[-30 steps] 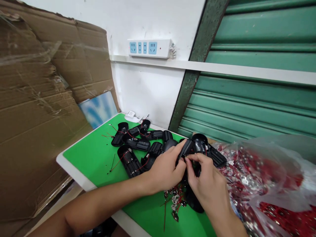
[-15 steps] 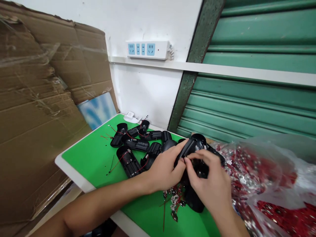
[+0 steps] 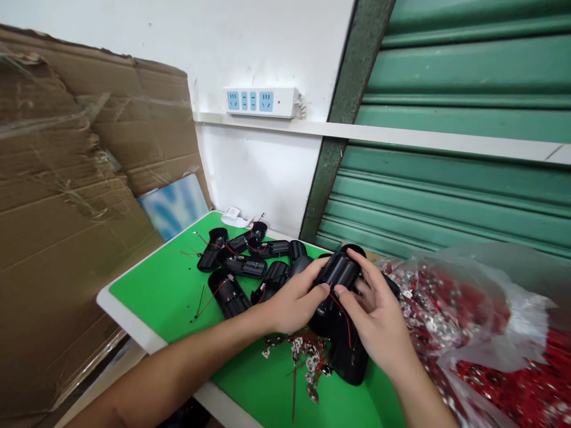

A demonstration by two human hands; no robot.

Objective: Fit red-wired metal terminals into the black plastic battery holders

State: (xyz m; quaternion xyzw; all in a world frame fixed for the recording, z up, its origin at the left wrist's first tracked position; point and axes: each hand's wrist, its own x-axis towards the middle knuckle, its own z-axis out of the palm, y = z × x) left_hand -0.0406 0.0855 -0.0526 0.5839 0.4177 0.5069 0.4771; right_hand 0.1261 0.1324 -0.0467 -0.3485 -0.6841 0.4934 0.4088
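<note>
My left hand [image 3: 292, 300] and my right hand [image 3: 375, 315] both grip one black plastic housing [image 3: 336, 276] just above the green table top [image 3: 165, 282]. Fingers of both hands curl round it, thumbs meeting at its near end where a red wire [image 3: 341, 312] hangs down. Beneath the hands lies another black housing [image 3: 348, 356] and a small heap of metal contacts with red wires [image 3: 307, 356]. Several more black housings with red wires [image 3: 243, 267] are piled at the table's far side.
A clear plastic bag of red-wired metal parts [image 3: 482, 333] fills the right. Flattened cardboard [image 3: 66, 196] leans at the left, with a blue-white panel [image 3: 173, 205]. A power strip [image 3: 261, 101] hangs on the white wall. A green roller shutter [image 3: 446, 178] stands behind.
The housing has been turned in my hands, its rounded back now facing up. My right hand's fingers have moved from pinching its near end to wrapping round it.
</note>
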